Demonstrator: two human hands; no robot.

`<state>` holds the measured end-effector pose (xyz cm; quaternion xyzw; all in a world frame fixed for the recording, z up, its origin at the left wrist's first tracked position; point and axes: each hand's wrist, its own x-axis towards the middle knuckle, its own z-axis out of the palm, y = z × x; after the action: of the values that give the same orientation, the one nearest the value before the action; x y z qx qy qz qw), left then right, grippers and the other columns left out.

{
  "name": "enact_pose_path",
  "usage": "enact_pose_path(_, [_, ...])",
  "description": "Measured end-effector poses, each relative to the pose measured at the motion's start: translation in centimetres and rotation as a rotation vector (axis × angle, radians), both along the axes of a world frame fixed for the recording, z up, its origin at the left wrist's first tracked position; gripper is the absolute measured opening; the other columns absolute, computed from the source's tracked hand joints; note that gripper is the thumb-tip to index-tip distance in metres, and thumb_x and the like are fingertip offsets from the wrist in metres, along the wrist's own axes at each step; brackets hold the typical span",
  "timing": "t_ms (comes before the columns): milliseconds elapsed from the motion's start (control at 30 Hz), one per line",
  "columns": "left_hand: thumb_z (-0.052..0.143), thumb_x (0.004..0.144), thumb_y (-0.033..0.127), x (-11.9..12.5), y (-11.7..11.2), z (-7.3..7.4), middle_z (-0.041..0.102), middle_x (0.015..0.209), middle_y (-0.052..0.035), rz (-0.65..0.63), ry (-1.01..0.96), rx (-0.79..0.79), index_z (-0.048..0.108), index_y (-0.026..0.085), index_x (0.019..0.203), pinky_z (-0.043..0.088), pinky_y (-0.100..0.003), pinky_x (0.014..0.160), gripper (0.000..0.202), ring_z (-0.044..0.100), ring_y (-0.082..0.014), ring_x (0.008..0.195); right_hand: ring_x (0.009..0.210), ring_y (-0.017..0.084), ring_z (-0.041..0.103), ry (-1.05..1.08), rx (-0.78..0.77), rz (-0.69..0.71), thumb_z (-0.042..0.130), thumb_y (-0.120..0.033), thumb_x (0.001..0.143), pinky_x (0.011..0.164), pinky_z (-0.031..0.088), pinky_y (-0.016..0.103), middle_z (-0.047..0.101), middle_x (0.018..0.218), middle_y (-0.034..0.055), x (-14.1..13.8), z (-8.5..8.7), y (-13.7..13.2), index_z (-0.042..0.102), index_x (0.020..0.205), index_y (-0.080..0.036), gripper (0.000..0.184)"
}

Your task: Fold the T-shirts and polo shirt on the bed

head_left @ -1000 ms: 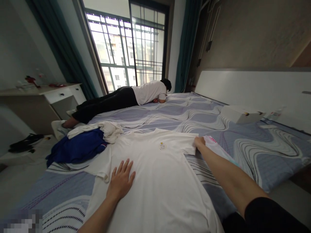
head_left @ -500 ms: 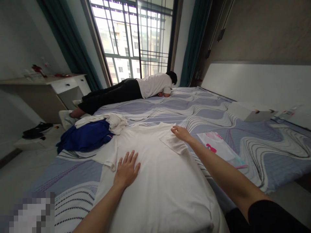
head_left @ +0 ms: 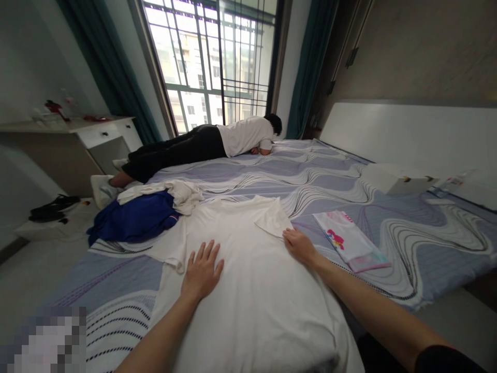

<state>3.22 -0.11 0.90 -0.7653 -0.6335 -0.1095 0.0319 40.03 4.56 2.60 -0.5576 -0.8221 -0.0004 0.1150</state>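
Observation:
A white T-shirt (head_left: 248, 290) is spread out on the bed, its collar end away from me and its lower part running off the bottom of the view. My left hand (head_left: 202, 272) rests flat on the shirt's left side, fingers spread. At the right edge, just below the sleeve, my right hand (head_left: 300, 245) has its fingers closed on the shirt's cloth. The right sleeve (head_left: 272, 220) is folded inward over the body. The left sleeve (head_left: 171, 251) lies stretched outward over the bedsheet.
A blue garment (head_left: 132, 215) and a crumpled cream cloth (head_left: 184, 196) lie at the left. Right of the shirt is a flat plastic package (head_left: 349, 241). A white box (head_left: 396, 178) stands by the headboard (head_left: 411, 129). Another person (head_left: 240, 137) lies across the bed's far side.
My right hand has moved from the shirt's right shoulder down to the side edge below the sleeve. My left hand has stayed in place.

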Motion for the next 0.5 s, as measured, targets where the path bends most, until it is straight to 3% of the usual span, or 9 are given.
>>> enact_pose_path(100, [0.039, 0.096, 0.039, -0.1, 0.0, 0.0, 0.036, 0.16, -0.0074, -0.011, -0.013, 0.012, 0.046, 0.022, 0.148, 0.026, -0.055, 0.117, 0.055, 0.029, -0.0305, 0.148, 0.132, 0.022, 0.052, 0.017, 0.012, -0.079, 0.043, -0.018, 0.095, 0.119, 0.025, 0.039, 0.071, 0.122, 0.0098, -1.4, 1.2, -0.1, 0.071, 0.114, -0.016, 0.034])
enact_pose_path(167, [0.039, 0.096, 0.039, 0.0, -0.1, 0.0, 0.036, 0.16, -0.0081, -0.015, -0.023, 0.014, 0.046, 0.022, 0.147, 0.026, -0.055, 0.117, 0.054, 0.03, -0.0309, 0.147, 0.138, 0.025, 0.046, 0.04, 0.026, -0.147, 0.048, -0.022, 0.093, 0.119, 0.025, 0.039, 0.065, 0.133, 0.012, -3.3, 1.4, -0.2, 0.065, 0.127, -0.013, 0.039])
enact_pose_path(267, [0.041, 0.095, 0.038, 0.4, -0.5, 0.0, 0.041, 0.157, -0.0105, -0.014, -0.056, 0.024, 0.049, 0.02, 0.144, 0.027, -0.056, 0.116, 0.053, 0.033, -0.0321, 0.145, 0.146, 0.028, 0.032, 0.05, 0.009, -0.212, 0.048, -0.029, 0.094, 0.118, 0.024, 0.041, 0.042, 0.155, 0.0151, -6.6, 0.4, -0.7, 0.045, 0.147, -0.007, 0.057])
enact_pose_path(333, [0.043, 0.094, 0.036, 0.4, -0.7, 0.3, 0.047, 0.152, -0.0142, 0.043, -0.107, 0.1, 0.053, 0.016, 0.14, 0.029, -0.053, 0.115, 0.051, 0.035, -0.0319, 0.143, 0.147, 0.028, 0.029, 0.042, -0.007, -0.257, 0.043, -0.032, 0.096, 0.119, 0.02, 0.044, 0.036, 0.158, 0.0159, -8.2, -0.7, -1.2, 0.041, 0.149, -0.006, 0.059])
enact_pose_path(400, [0.042, 0.094, 0.037, -0.2, -0.4, 1.0, 0.051, 0.147, -0.0169, 0.268, -0.189, 0.22, 0.052, 0.015, 0.139, 0.031, -0.05, 0.114, 0.051, 0.038, -0.0313, 0.14, 0.147, 0.027, 0.028, 0.039, -0.006, -0.291, 0.039, -0.032, 0.097, 0.12, 0.016, 0.044, 0.036, 0.158, 0.0158, -8.9, -1.8, -1.5, 0.041, 0.15, -0.007, 0.058])
enact_pose_path(500, [0.035, 0.094, 0.04, -3.1, 1.3, 2.6, 0.051, 0.139, -0.0262, 0.819, -0.299, 0.268, 0.046, 0.009, 0.14, 0.038, -0.06, 0.102, 0.056, 0.045, -0.0382, 0.13, 0.147, 0.027, 0.029, 0.04, 0.007, -0.289, 0.038, -0.032, 0.096, 0.12, 0.015, 0.042, 0.037, 0.158, 0.0147, -8.7, -2.6, -1.4, 0.042, 0.149, -0.006, 0.059])
